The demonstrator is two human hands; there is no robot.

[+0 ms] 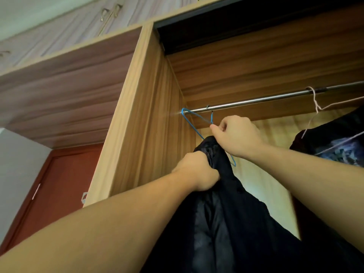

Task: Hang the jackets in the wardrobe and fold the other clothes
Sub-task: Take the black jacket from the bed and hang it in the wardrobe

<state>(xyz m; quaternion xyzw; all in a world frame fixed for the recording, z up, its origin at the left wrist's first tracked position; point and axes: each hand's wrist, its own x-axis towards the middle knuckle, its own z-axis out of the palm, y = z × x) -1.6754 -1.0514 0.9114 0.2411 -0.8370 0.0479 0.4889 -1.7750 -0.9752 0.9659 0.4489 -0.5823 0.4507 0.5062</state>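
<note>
Wood-grain wardrobe (pixel 137 115) panels fill the view, with its upper compartment open ahead of me. Nearest the camera, both my forearms reach up and forward. My left hand (pixel 197 172) is curled tight around a bunched fold of the dark jacket (pixel 226 213), bearing its weight; the rest of the jacket hangs down below my arms. My right hand (pixel 236 134), higher and just beyond, pinches the blue wire hanger (pixel 194 117) near its neck, fingers closed on the wire. The hanger sits tilted, 1 end close to the steel rail (pixel 256 100) by the wardrobe's left wall; I cannot tell whether its hook is over the rail. Further right, 1 pale hanger (pixel 315 101) already hangs on the rail carrying a dark garment (pixel 334 148).

Step in hand, as I judge it: fitting the jacket onto the hanger. Next move calls for threading the hanger arm into the jacket shoulder, then seating the hook on the rail.

No brands, labels or legible writing appear.
</note>
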